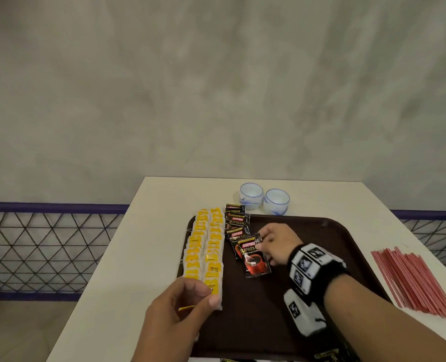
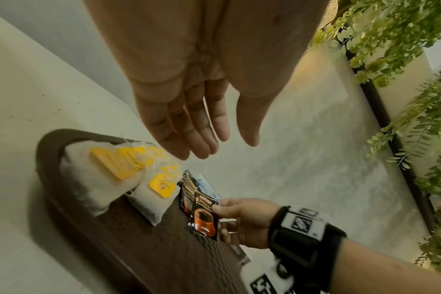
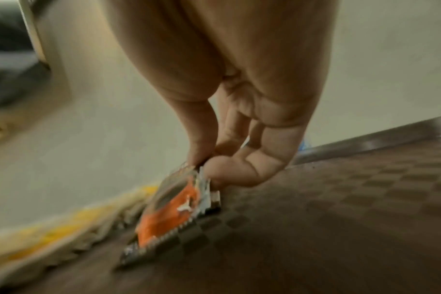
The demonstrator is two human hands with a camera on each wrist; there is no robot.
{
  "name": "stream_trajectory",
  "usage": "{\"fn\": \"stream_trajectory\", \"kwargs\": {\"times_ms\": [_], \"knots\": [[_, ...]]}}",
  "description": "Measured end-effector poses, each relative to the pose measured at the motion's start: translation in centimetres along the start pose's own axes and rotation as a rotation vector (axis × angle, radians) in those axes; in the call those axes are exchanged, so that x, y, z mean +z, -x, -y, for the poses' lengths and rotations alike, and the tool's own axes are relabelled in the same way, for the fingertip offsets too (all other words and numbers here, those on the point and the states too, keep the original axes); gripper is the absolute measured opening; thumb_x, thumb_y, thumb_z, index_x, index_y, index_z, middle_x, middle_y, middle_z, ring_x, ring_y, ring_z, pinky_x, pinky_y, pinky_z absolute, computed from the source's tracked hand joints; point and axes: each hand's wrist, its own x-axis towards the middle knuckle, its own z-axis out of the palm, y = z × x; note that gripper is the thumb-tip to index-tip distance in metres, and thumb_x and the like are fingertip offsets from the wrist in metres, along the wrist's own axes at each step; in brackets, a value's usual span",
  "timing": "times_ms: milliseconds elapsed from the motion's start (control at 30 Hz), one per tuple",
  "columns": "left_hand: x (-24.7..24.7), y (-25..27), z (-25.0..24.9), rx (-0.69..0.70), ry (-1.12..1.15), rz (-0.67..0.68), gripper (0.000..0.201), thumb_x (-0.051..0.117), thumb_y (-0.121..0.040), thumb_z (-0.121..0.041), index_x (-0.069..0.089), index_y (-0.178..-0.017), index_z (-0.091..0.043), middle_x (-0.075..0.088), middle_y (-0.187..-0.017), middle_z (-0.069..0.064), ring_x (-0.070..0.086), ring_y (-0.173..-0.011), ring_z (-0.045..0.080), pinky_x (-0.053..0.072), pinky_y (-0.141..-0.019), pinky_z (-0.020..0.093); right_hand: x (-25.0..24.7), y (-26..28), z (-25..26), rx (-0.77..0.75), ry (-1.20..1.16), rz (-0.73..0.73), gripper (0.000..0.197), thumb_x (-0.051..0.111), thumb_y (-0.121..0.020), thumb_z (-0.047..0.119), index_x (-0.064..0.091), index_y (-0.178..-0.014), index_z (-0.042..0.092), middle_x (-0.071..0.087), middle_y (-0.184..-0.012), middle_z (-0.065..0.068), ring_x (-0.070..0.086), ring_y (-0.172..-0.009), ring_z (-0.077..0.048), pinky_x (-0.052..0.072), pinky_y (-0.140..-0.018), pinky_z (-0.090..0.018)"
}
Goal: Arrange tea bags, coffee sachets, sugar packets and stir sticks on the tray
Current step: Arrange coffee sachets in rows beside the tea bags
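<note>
A brown tray (image 1: 308,257) lies on the white table. Two columns of tea bags (image 1: 206,244) with yellow tags fill its left side, with a column of black coffee sachets (image 1: 239,223) right beside them. My right hand (image 1: 265,248) pinches one more coffee sachet (image 1: 254,259) at the near end of that column. In the right wrist view the thumb and fingers (image 3: 204,165) grip the sachet's (image 3: 171,208) edge while its lower end touches the tray (image 3: 340,218). My left hand (image 1: 190,299) hovers at the nearest tea bag. Its fingers (image 2: 202,139) are straight and hold nothing.
Red stir sticks (image 1: 412,280) lie in a bundle on the table right of the tray. Two blue-and-white cups (image 1: 251,193) (image 1: 276,199) stand behind it. More sachets (image 1: 326,356) show at the tray's near edge. A mesh railing (image 1: 47,244) runs beyond the table's left side.
</note>
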Motion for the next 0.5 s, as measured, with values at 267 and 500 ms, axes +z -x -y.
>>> {"fn": "stream_trajectory", "kwargs": {"times_ms": [267,500], "knots": [[-1.2,-0.6,1.1,-0.004,-0.07,-0.011,0.012,0.076,-0.073,-0.02,0.067,-0.079,-0.015,0.072,-0.077,-0.007,0.067,-0.077,0.005,0.052,-0.065,0.017,2.3,-3.0,0.8,0.157,0.121,-0.052,0.035,0.075,-0.08,0.017,0.062,-0.112,0.009,0.06,-0.091,-0.007,0.06,-0.085,-0.021,0.055,-0.09,-0.039],[-1.4,-0.5,1.8,-0.006,-0.082,-0.004,0.01,0.076,-0.074,-0.014,0.068,-0.079,-0.012,0.071,-0.076,-0.007,0.065,-0.075,0.003,0.052,-0.063,0.019,2.1,-3.5,1.5,0.234,0.185,0.0,0.036,0.074,-0.08,0.027,0.063,-0.106,0.004,0.067,-0.102,-0.013,0.065,-0.096,-0.025,0.055,-0.09,-0.038]]}}
